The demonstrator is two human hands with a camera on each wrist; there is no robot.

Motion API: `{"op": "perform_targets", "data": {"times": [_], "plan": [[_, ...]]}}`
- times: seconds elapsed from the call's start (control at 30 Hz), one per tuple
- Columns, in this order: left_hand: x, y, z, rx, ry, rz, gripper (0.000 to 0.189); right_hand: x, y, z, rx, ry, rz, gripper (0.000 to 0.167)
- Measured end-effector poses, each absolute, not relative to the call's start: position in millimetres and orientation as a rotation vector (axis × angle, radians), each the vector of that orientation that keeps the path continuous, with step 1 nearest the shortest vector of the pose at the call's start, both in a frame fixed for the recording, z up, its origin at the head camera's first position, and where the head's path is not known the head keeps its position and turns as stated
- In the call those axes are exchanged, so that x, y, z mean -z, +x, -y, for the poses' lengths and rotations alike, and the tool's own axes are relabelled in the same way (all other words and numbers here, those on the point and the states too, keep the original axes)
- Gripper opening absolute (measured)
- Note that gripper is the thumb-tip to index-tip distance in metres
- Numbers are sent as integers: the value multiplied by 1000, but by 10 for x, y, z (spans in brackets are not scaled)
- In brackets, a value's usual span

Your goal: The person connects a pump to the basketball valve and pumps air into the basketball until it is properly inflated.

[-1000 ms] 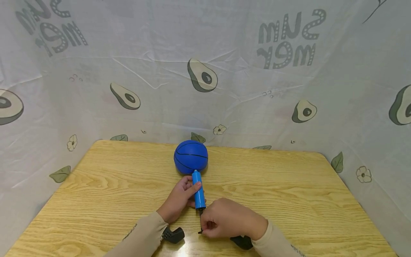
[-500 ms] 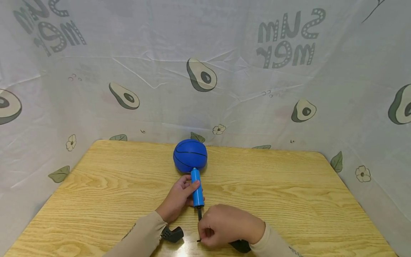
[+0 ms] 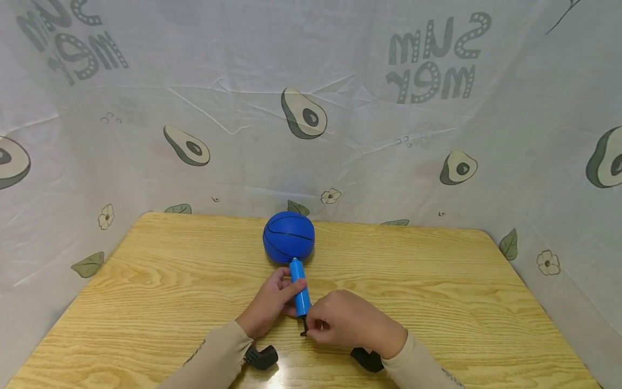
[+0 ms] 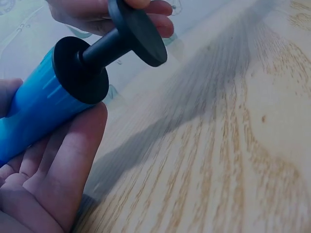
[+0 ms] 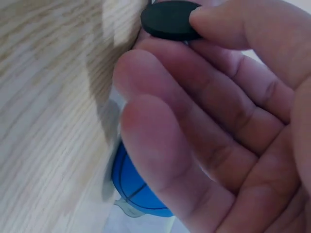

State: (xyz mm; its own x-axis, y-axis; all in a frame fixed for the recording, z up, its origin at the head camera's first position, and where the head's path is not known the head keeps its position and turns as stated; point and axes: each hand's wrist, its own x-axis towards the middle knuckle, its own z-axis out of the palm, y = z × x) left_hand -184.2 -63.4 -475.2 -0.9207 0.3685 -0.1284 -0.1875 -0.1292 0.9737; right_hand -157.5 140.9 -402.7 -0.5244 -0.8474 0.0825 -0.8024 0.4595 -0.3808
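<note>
A blue hand pump [image 3: 301,296] points away from the person, its nozzle end right at a blue ball [image 3: 289,236] with black seam lines. My left hand [image 3: 269,302] grips the pump's barrel [image 4: 41,99], thumb on top and fingers beneath. The right hand [image 3: 347,319] pinches the black plunger handle [image 5: 170,20] between thumb and fingers. In the left wrist view a short length of the black plunger rod [image 4: 103,48] shows between barrel and handle. The needle, if any, is hidden where pump and ball meet.
The hands work over a wood-grain table [image 3: 437,302]. Behind it and at both sides hangs a pale curtain [image 3: 233,162] printed with avocados and leaves. Black wrist devices [image 3: 262,357] sit under both forearms near the tabletop.
The right hand drew the plunger handle back toward the person, then pushed it forward, so less rod shows now. The left hand, pump and ball shifted only slightly.
</note>
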Motion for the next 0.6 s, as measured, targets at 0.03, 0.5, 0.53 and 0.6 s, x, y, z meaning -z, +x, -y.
{"op": "perform_targets", "data": {"times": [0.03,0.5,0.53,0.6], "plan": [[4754,-1843,634,-2108,207,-1777,54,4024,-1578,-1410,587,-1469,-2574,17],[4791,-1848,648,-2196,261,-1693,48,4033,-1504,-1347,577,-1503,-2372,17],[4792,-1851,651,-2201,259,-1689,48,4032,-1494,-1340,575,-1504,-2351,17],[4800,-1861,656,-2218,239,-1674,47,4030,-1471,-1324,565,-1521,-2313,17]]}}
